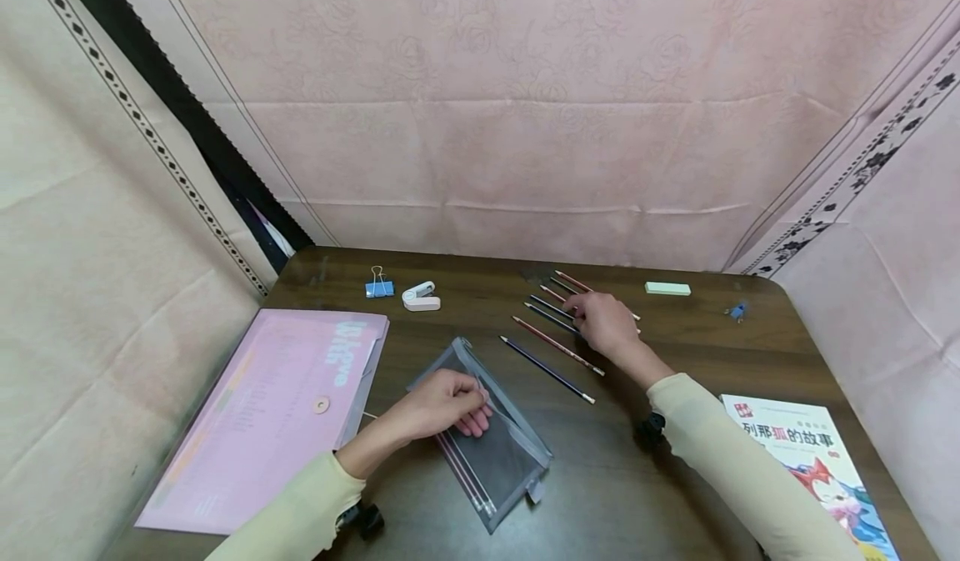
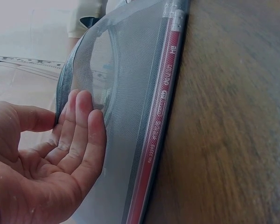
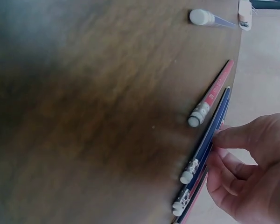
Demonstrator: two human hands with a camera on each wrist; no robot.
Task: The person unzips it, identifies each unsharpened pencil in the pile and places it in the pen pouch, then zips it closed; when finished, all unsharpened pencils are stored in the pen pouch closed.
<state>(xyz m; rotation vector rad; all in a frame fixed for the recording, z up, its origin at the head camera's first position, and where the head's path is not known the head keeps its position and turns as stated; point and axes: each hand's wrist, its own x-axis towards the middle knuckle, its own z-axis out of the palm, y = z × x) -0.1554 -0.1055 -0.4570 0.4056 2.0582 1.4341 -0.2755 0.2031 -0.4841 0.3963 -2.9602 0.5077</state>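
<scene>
While at least two glossy red pencils (image 2: 144,179) lie inside the grey mesh pouch (image 1: 502,465) on the brown wooden surface (image 1: 615,486), a row of red and dark-blue pencils (image 1: 558,345) lies outside, so the work looks partly done. The left hand (image 1: 442,407) pinches the pouch's rim; the right hand (image 1: 611,323) curls at the row (whether gripping one cannot be told).

7 pencils (image 1: 558,346) outside 1 pouch (image 1: 512,465); 1 folder (image 1: 262,419); 1 book (image 1: 806,461)

Head view: from above desk (image 1: 637,478), facing forward-down. Wrist views: close; left shares head frame's lower-centre pouch (image 1: 501,469), right its centre-right pencils (image 1: 558,346).
</scene>
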